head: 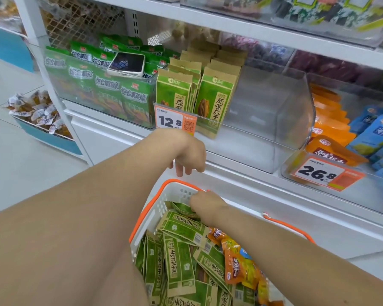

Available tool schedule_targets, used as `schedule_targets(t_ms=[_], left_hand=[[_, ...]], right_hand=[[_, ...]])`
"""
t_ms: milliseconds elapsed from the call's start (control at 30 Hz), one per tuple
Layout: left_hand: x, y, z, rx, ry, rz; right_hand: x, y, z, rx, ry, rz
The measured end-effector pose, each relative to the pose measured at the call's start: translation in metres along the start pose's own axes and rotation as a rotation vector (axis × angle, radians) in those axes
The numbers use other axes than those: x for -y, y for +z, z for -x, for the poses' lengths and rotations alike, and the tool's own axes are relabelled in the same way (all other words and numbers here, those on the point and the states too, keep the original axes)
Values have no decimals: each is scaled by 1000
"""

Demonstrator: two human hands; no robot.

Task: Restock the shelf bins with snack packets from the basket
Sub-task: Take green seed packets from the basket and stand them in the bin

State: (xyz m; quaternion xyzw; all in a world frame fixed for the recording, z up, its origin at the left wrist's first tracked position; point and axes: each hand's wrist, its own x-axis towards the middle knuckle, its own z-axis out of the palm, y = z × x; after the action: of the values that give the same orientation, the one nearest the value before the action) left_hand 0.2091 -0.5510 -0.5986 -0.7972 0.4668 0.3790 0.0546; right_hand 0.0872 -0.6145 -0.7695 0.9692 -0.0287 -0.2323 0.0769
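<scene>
A white basket (pixel 155 212) with orange handles sits below the shelf, holding several green-and-tan sunflower seed packets (pixel 179 259) and some orange packets (pixel 237 261). My right hand (pixel 205 203) reaches into the far end of the basket and its fingers close on a green packet (pixel 181 209). Above the basket rim my left hand (pixel 189 154) hangs with loose fingers, holding nothing. Straight ahead, a clear shelf bin (pixel 272 120) holds upright rows of the same seed packets (pixel 210 100) at its left side; its right half is bare.
A bin of bright green packets (pixel 102 89) with a phone (pixel 127 64) lying on top is at the left. Orange (pixel 332 127) and blue packets (pixel 378 131) fill the right bin. Price tags (pixel 175 120) hang on the bin fronts. A floor tray of wrapped snacks (pixel 35 109) stands far left.
</scene>
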Motion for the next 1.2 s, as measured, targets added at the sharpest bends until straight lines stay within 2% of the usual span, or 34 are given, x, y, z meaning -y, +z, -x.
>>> schedule_targets(t_ms=[267, 467, 533, 733, 833, 933, 1033, 1200], left_hand=[[-1, 1, 12, -9, -5, 41], [8, 2, 19, -11, -29, -8], [14, 0, 21, -2, -25, -62], [10, 0, 28, 42, -28, -59], [4, 0, 34, -35, -30, -58], [-3, -2, 43, -143, -8, 43], [-5, -2, 52, -228, 42, 200], [-11, 0, 64, -362, 178, 454]], right_hand=[[6, 13, 8, -41, 53, -210], [-26, -32, 16, -83, 120, -378], [-34, -52, 25, -116, 83, -431], [-42, -105, 72, -287, -42, -572], [-45, -125, 97, -419, 8, -692], [-53, -134, 111, -496, 110, -736], [-59, -143, 124, -519, 144, -629], [-55, -155, 150, -560, -26, -136]])
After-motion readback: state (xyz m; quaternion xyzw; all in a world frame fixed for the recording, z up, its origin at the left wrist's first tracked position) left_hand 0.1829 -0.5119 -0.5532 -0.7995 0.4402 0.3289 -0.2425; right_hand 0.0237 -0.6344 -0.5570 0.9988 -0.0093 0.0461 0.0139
